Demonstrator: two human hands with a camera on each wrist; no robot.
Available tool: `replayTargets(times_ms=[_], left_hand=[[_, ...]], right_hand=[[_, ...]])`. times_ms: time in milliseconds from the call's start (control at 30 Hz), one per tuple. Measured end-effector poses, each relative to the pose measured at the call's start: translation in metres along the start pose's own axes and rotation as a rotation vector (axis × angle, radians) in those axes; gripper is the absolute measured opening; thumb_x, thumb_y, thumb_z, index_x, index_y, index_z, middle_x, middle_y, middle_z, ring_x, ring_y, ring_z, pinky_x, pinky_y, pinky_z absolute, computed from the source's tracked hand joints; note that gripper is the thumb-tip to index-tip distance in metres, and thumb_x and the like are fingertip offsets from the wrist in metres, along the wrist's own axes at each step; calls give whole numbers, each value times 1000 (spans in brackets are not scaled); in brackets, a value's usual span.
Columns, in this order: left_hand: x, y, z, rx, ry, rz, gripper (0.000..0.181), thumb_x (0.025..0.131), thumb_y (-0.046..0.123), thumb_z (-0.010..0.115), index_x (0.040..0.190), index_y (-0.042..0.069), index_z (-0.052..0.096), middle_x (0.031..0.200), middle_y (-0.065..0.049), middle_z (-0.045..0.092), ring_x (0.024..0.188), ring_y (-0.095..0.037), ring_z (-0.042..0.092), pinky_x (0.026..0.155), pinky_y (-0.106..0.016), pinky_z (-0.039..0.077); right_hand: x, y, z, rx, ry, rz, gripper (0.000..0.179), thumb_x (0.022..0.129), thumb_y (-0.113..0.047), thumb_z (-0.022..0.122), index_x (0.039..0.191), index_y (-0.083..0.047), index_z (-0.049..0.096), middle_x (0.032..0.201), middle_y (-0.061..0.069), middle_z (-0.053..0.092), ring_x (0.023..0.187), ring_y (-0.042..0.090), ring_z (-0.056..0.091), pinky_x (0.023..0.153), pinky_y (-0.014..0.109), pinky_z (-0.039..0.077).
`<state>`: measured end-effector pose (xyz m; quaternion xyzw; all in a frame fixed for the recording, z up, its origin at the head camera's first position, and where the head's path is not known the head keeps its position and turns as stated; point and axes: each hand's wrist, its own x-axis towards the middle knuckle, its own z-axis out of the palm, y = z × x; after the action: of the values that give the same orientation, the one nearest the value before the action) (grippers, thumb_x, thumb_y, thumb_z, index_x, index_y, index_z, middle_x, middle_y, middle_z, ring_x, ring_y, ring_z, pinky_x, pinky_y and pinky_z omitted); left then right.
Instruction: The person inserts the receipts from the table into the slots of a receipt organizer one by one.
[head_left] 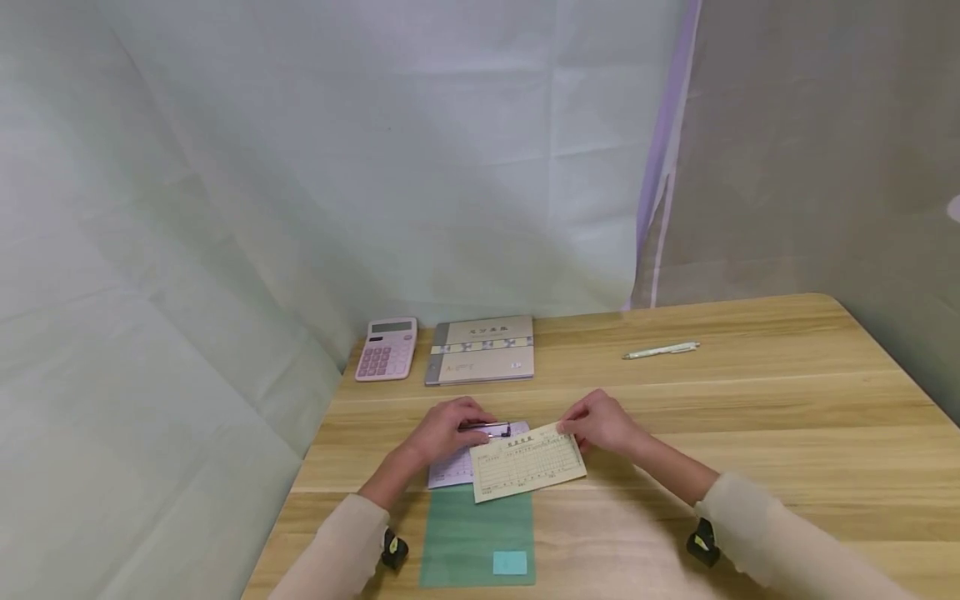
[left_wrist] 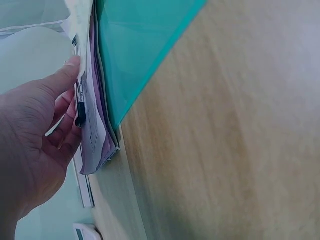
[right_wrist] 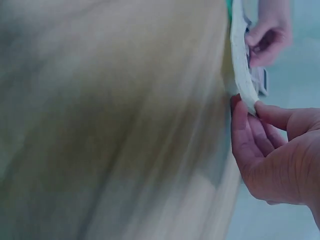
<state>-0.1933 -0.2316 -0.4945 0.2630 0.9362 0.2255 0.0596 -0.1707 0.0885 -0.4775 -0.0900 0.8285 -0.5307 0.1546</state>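
A green translucent clipboard [head_left: 472,525] lies on the table with a pad of lilac forms [head_left: 447,473] at its clip end. My left hand [head_left: 450,429] grips the metal clip [head_left: 495,430] at the top, thumb on the near side and fingers curled behind, as the left wrist view [left_wrist: 40,115] shows. Over the lilac pad, a cream printed form pad [head_left: 528,467] is held tilted. My right hand [head_left: 600,423] pinches its upper right corner between thumb and fingers. From the right wrist view, the cream pad [right_wrist: 240,60] appears edge-on, slightly bent.
At the back left stand a pink calculator [head_left: 387,350] and a grey notebook [head_left: 482,350] side by side. A pale pen [head_left: 661,351] lies farther right. A turquoise sticky note [head_left: 510,563] is on the clipboard's near end. Pale curtains [head_left: 450,167] border the wooden table [head_left: 750,417].
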Motion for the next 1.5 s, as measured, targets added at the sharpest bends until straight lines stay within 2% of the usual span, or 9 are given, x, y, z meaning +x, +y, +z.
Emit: replayTargets(times_ms=[133,300,533,833,967,1133,1233,1400,1500], left_hand=[[0,1,-1,22,-9,16,31,98,29,80,128,24,78,116,10,68,105,-11,63,93,-39,54],[1,8,-6,138,-39,52,31,99,30,78,129,21,78,116,7,69,103,-10,63,91,-37,55],[3,17,-12,254,-89,73,32,100,33,77,129,19,77,119,5,69,102,-11,64,93,-36,56],[9,19,-16,279,-79,155,28,98,29,80,122,15,80,112,3,73,100,-13,69,90,-37,58],[11,19,-19,277,-78,164,24,98,25,80,119,14,81,110,3,73,98,-13,70,88,-37,58],[11,21,-20,282,-94,159,23,100,26,78,120,15,81,109,3,73,95,-13,69,86,-36,58],[10,22,-17,356,-88,182,22,100,27,77,119,16,81,106,4,72,91,-11,68,84,-33,58],[7,28,-10,539,-34,257,19,103,24,74,118,17,81,99,4,69,79,-11,65,76,-30,59],[5,30,-8,584,-4,285,18,105,22,70,120,17,81,98,3,69,76,-12,64,73,-30,59]], right_hand=[[1,1,7,-117,21,-82,7,94,-4,80,99,1,80,79,3,73,60,18,65,55,31,58],[1,0,8,-216,49,-183,3,94,2,77,93,-1,79,79,4,72,61,17,64,53,26,53],[4,1,12,-182,39,-172,11,95,4,76,87,-2,80,75,4,73,60,20,66,51,28,56],[12,-9,26,-116,-33,-192,9,94,1,78,86,-3,80,69,5,72,54,21,64,48,25,52],[18,-20,37,-102,-53,-192,10,95,-1,78,86,-2,80,66,8,70,52,20,64,48,24,51],[28,-23,50,-120,-51,-143,10,96,1,76,86,1,79,66,6,70,51,19,65,49,28,56],[33,-20,54,-141,-43,-126,12,96,2,75,86,0,78,67,5,69,51,16,64,49,28,56],[36,-15,57,-201,-18,-174,16,97,3,72,82,-1,76,64,1,66,48,11,59,46,25,52],[35,-16,57,-241,-4,-196,17,98,2,71,82,-2,76,64,0,65,48,9,57,46,23,50]])
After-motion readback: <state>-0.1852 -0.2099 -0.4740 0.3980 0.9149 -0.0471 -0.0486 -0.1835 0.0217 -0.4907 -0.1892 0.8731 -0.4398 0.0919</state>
